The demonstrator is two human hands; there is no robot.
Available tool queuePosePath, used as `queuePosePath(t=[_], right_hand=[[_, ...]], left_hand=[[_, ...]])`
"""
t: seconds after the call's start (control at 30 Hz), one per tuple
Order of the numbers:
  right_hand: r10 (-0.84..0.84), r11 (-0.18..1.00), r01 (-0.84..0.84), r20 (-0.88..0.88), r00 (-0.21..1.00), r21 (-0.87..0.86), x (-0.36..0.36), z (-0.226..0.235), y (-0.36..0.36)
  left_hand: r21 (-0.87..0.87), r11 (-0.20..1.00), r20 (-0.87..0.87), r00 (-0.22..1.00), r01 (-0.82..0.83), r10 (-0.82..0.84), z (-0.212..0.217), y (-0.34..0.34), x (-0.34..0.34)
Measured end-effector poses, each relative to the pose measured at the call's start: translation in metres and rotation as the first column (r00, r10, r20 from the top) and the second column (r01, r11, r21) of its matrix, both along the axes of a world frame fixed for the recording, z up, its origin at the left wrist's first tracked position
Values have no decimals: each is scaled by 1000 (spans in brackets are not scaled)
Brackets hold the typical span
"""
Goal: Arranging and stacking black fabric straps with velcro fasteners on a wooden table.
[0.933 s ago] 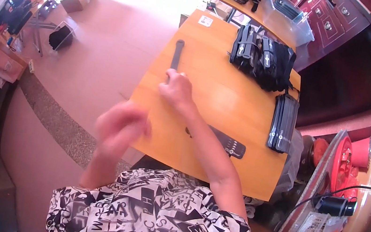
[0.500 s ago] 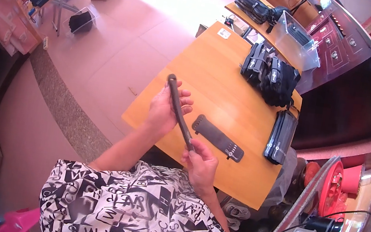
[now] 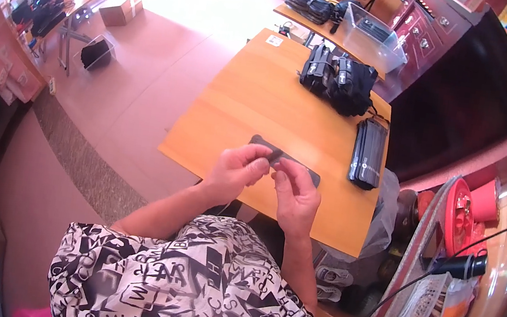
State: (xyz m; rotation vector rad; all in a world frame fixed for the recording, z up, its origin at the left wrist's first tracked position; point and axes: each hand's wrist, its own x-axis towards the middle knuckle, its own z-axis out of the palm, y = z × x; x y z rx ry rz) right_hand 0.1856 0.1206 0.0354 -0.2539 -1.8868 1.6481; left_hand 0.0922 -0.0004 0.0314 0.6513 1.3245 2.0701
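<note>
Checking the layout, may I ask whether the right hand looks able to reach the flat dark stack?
Probably yes: mostly bare tabletop separates the right hand from the stack, though that hand seems busy at a dark strip.

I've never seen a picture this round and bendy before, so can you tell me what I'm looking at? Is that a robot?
No robot here, just a person with two bare hands. The camera sits on their head and looks down, so you see what's in front of them. Its wide lens makes straight edges bend.

The left hand and right hand meet above a wooden table. Both hold a small dark piece, but they hide too much of it to tell what it is.

On the table, behind the hands, lies a flat dark strip. Toward the right edge are a stack of dark flat pieces and, farther away, a black bundle.
</note>
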Motion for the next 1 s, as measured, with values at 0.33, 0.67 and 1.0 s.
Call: queuePosePath(t=[0.33,0.67,1.0], right_hand=[[186,980,-186,15,983,68,28,-9,-6],[176,984,-173,128,976,-37,17,-20,-18],[445,811,-348,111,889,-470,-24,-5,11]], left_hand=[[196,948,163,962,-250,219,13,-6,-1],[-128,750,177,729,-649,661,-24,-54,-60],[-245,942,-586,809,-230,45,1,-23,-15]])
